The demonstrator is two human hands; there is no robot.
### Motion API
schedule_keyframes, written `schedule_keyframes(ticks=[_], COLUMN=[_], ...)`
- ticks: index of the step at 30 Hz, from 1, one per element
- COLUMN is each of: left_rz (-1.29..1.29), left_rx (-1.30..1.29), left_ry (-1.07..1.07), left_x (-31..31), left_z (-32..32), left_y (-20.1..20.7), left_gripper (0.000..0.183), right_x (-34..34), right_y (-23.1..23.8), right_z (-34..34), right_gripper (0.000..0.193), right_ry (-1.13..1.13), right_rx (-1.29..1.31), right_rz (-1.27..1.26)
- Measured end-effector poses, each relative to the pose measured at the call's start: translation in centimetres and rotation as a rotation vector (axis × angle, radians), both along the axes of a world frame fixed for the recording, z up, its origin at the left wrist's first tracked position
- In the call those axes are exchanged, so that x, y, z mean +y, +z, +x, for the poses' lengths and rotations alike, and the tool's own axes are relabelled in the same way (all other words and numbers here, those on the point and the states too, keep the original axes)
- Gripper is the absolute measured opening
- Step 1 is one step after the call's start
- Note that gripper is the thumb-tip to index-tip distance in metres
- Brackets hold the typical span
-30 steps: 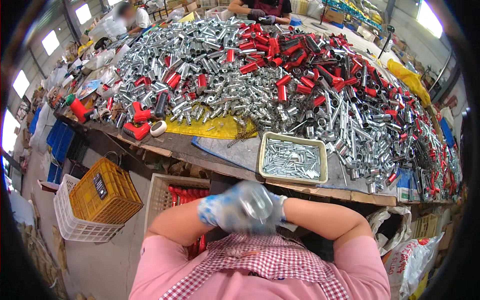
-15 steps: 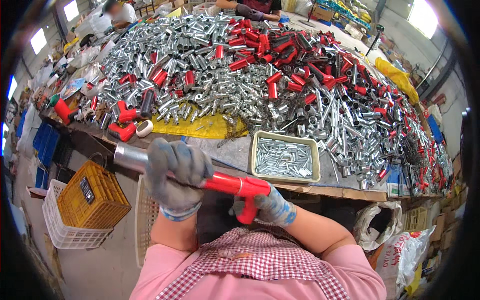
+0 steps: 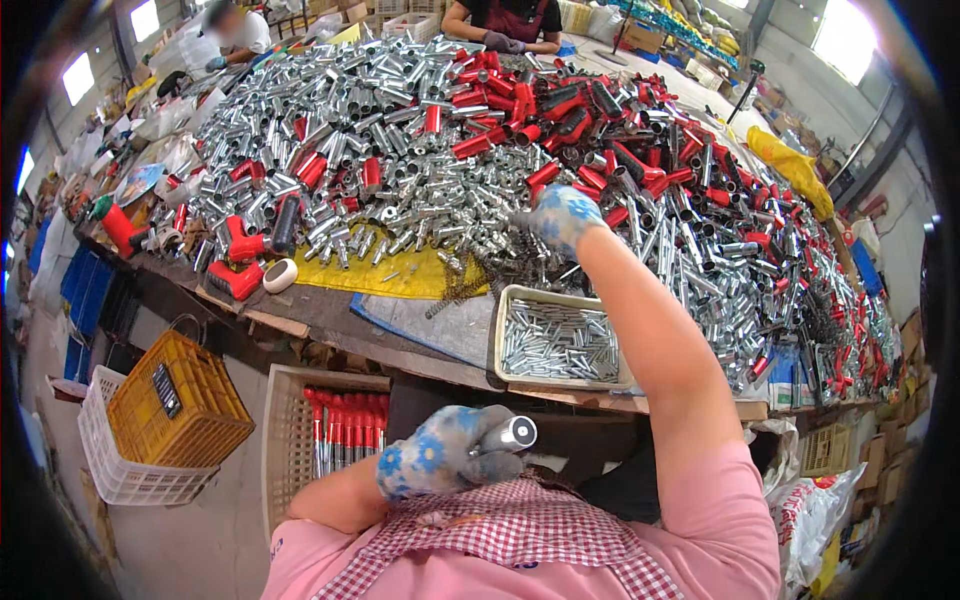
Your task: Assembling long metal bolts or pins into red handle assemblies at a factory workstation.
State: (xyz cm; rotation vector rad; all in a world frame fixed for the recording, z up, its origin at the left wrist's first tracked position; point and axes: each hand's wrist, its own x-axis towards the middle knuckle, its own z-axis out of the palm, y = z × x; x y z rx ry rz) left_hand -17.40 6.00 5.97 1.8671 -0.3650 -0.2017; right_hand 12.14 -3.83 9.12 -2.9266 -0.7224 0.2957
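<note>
Near my body, my left hand (image 3: 440, 455), in a grey glove with a blue flower pattern, is closed around a silver metal tube (image 3: 518, 432). The tube's round end, with a small dark hole in it, points to the right; the rest is hidden by the hand. My right hand (image 3: 568, 218), gloved the same way, is stretched out over the heap of silver metal fittings (image 3: 430, 185). Its fingertips are down among the small fittings beside red sleeves, so their grip is hidden. Below that hand, a cream tray (image 3: 500, 340) holds many small metal pins (image 3: 560, 340).
Red pistol-shaped handles (image 3: 245, 240) lie at the heap's left, by a yellow sheet (image 3: 390, 275). A beige basket (image 3: 285, 430) below the table edge contains red-and-silver tools (image 3: 345, 430). Yellow and white crates (image 3: 180, 400) stand on the floor. Two people work across the table.
The red-handled piece with a metal tube is no longer across both hands. My left hand has lowered towards my body, while my right has let go and reached forward to the heap.
</note>
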Motion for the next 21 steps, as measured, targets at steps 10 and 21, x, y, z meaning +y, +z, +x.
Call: schedule_keyframes(ticks=[10, 21], left_rz=[-0.327, -0.263], left_rx=[0.355, 0.280], left_ry=[0.023, 0.237], left_x=[-0.6, -2.8], left_z=[0.9, 2.2], left_y=[-2.4, -3.9], left_gripper=[0.052, 0.043], right_x=[-4.3, -10.5], right_y=[-4.0, -2.4], right_z=[-0.3, -16.5], right_gripper=[0.028, 0.016], right_ry=[-0.002, 0.534], right_rx=[-0.158, -0.033], right_rz=[0.251, 0.820])
